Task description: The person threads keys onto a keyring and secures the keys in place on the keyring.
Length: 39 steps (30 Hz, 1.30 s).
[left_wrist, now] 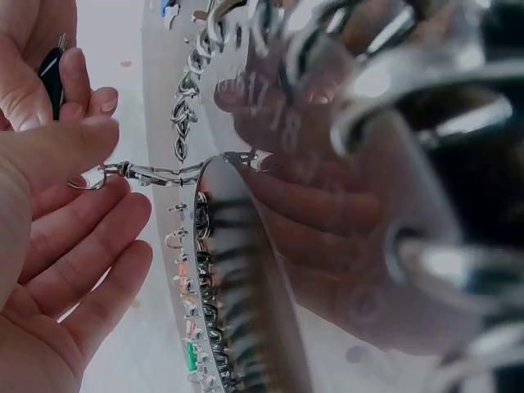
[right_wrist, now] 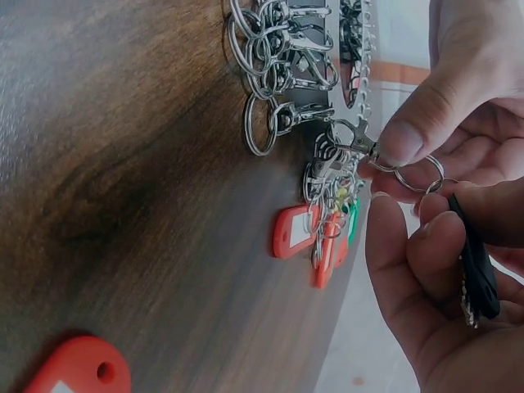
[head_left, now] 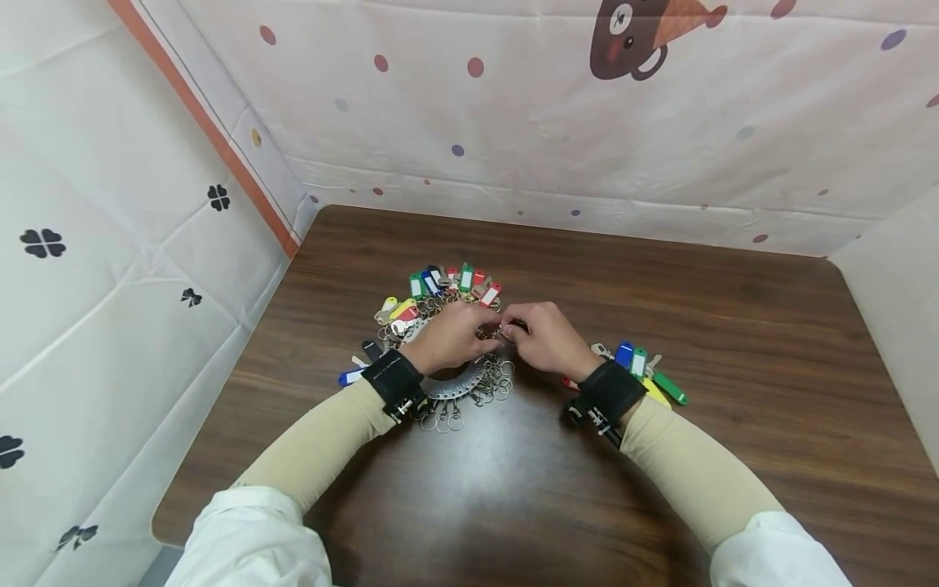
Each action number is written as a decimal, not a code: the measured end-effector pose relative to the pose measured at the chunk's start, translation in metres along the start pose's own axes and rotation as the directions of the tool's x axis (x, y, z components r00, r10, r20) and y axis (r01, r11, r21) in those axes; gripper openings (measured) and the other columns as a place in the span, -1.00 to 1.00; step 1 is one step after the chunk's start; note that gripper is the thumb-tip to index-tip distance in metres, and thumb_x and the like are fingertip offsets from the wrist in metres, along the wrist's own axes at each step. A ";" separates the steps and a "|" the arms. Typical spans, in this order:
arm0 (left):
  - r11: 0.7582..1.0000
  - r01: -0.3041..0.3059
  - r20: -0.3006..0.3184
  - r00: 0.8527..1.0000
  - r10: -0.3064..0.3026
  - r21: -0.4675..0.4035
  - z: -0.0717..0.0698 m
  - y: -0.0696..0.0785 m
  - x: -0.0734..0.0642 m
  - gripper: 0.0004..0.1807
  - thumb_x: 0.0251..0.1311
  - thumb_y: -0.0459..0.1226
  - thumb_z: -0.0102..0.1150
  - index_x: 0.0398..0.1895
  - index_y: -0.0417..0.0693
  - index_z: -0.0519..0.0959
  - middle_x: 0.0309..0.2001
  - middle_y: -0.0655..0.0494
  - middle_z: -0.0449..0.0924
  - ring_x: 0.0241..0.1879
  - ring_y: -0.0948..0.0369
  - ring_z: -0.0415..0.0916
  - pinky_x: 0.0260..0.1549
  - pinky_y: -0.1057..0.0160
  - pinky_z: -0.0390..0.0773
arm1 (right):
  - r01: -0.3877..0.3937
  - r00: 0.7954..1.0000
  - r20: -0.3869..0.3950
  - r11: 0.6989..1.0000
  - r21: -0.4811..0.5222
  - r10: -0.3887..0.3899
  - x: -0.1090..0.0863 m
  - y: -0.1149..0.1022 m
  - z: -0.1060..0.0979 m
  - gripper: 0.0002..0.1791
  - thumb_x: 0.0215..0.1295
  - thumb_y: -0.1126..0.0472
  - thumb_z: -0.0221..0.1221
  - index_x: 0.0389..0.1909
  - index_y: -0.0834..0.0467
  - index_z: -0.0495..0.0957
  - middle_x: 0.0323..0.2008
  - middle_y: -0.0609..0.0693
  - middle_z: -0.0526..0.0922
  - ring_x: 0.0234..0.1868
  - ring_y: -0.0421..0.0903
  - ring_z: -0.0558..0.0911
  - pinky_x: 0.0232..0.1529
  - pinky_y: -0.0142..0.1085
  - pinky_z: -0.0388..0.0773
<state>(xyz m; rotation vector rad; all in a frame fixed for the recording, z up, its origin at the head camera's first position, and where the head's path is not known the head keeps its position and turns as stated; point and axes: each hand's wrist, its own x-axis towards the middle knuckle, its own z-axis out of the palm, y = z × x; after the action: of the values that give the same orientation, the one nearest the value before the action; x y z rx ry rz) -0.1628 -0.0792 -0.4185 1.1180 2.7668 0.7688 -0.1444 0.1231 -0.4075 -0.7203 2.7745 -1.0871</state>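
My left hand [head_left: 456, 334] pinches a small metal snap hook [right_wrist: 358, 139] between thumb and fingers. The hook is clipped at the rim of a round metal key plate [head_left: 446, 390], whose surface mirrors the fingers in the left wrist view. A split ring [right_wrist: 423, 172] hangs from the hook. Close against it, my right hand [head_left: 548, 336] grips a black key tag [right_wrist: 479, 266] with a key, its thin wire loop meeting the split ring in the right wrist view. Many hooks with bare rings [right_wrist: 260, 127] line the plate's near right side.
Red, green, blue and yellow key tags [head_left: 466, 279] with keys fan out along the plate's far side. A blue tag [head_left: 350, 377] lies at its left. Another group of tagged keys [head_left: 638, 363] lies beside my right wrist. Patterned cloth [head_left: 513, 122] hangs behind the wooden table [head_left: 734, 326].
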 end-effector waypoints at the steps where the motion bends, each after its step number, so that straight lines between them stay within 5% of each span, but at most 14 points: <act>1: 1.000 -0.006 -0.006 1.000 0.006 0.002 0.001 0.000 0.000 -0.72 0.30 -0.18 0.42 -0.01 -0.10 0.74 -0.11 0.07 0.82 -0.23 0.24 0.71 -0.15 0.24 0.72 | -0.004 1.000 0.001 1.000 0.007 0.004 0.000 0.000 0.000 -0.85 0.46 0.31 0.20 -0.30 0.14 0.71 -0.49 -0.06 0.61 -0.52 -0.16 0.47 -0.41 -0.30 0.41; 10: 0.999 -0.042 -0.021 0.999 0.042 -0.024 0.003 -0.003 0.002 -0.75 0.35 -0.16 0.36 -0.05 -0.12 0.76 -0.18 0.07 0.83 -0.39 0.30 0.63 -0.30 0.33 0.65 | -0.001 1.000 0.007 0.999 0.046 0.001 -0.002 0.003 0.000 -0.85 0.46 0.32 0.20 -0.28 0.12 0.72 -0.44 -0.05 0.66 -0.49 -0.17 0.48 -0.40 -0.31 0.42; 21: 0.999 -0.042 -0.008 0.999 0.042 0.001 0.003 -0.001 0.003 -0.71 0.27 -0.16 0.44 -0.03 -0.09 0.72 -0.17 0.08 0.81 -0.25 0.23 0.72 -0.19 0.22 0.72 | -0.023 1.000 0.004 0.995 0.093 0.023 -0.004 0.004 -0.003 -0.85 0.47 0.31 0.19 -0.29 0.16 0.72 -0.47 -0.03 0.63 -0.50 -0.14 0.46 -0.39 -0.30 0.40; 39: 0.993 -0.099 -0.006 0.995 0.100 0.058 0.001 -0.002 0.001 -0.76 0.32 -0.14 0.39 -0.10 -0.09 0.75 -0.29 0.11 0.79 -0.48 0.32 0.51 -0.43 0.38 0.54 | -0.020 1.000 -0.002 0.994 0.107 0.020 -0.005 0.006 -0.001 -0.86 0.47 0.30 0.21 -0.25 0.16 0.75 -0.38 -0.03 0.73 -0.42 -0.13 0.54 -0.33 -0.28 0.47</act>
<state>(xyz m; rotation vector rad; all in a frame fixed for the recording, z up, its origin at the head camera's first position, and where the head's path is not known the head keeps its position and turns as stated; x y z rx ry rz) -0.1648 -0.0792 -0.4199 1.2744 2.7758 0.7097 -0.1421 0.1299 -0.4108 -0.6777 2.6956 -1.2228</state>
